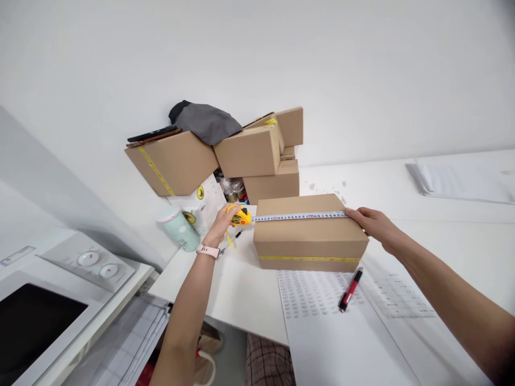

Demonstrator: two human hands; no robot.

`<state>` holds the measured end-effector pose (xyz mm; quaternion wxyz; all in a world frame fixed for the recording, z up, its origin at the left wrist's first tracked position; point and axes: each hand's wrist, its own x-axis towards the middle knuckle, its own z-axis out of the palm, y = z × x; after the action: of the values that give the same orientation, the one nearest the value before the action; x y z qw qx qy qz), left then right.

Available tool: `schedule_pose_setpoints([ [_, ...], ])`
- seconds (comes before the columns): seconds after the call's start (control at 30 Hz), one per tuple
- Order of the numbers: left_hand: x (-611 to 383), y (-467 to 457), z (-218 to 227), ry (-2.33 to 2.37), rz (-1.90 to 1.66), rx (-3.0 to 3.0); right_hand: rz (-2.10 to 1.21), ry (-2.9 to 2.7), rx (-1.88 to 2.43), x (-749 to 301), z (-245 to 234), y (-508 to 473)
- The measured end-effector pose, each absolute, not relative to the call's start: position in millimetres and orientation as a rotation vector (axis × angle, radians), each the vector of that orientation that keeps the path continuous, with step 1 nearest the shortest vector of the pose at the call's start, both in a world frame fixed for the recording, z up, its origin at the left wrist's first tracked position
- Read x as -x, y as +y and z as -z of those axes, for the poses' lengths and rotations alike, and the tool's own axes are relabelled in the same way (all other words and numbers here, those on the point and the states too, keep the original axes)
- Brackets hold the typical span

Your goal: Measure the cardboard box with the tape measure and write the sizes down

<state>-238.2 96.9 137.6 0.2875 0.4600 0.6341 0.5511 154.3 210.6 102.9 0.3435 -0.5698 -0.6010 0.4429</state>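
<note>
Well, the left hand (219, 224) holds a yellow case (242, 216). Its tape (295, 217) crosses a closed box (308, 236) on the table (241, 287), insides hidden. The right hand (373, 226) holds the tape's end.

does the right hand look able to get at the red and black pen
Probably yes: the red and black pen lies uncovered on printed paper near the right hand, which would first have to leave the tape measure blade.

Matt cardboard box (308, 249), smooth plastic tape measure (242, 216), paper sheet (317, 338).
</note>
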Motion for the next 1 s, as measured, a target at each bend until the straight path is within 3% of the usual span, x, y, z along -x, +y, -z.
schedule_pose_setpoints([
  [0.23,233,88,-152,1.731,-1.410,-1.245,-1.070,-1.665,1.510,-156,-102,220],
  [0.4,208,34,-168,1.560,-1.236,-1.298,-1.074,-1.559,1.345,-173,-111,227],
  [0.5,165,-13,-147,1.219,-0.929,-1.164,-1.017,-1.539,1.188,-173,-125,233],
  [0.63,82,-48,-96,0.858,-0.806,-0.807,-0.938,-1.834,1.127,-137,-147,242],
  [0.73,30,-43,-77,0.695,-0.936,-0.688,-0.858,-2.110,1.107,-96,-159,256],
  [1.0,3,-14,-100,0.661,-1.242,-0.618,-0.690,-2.257,1.309,-47,-145,291],
])
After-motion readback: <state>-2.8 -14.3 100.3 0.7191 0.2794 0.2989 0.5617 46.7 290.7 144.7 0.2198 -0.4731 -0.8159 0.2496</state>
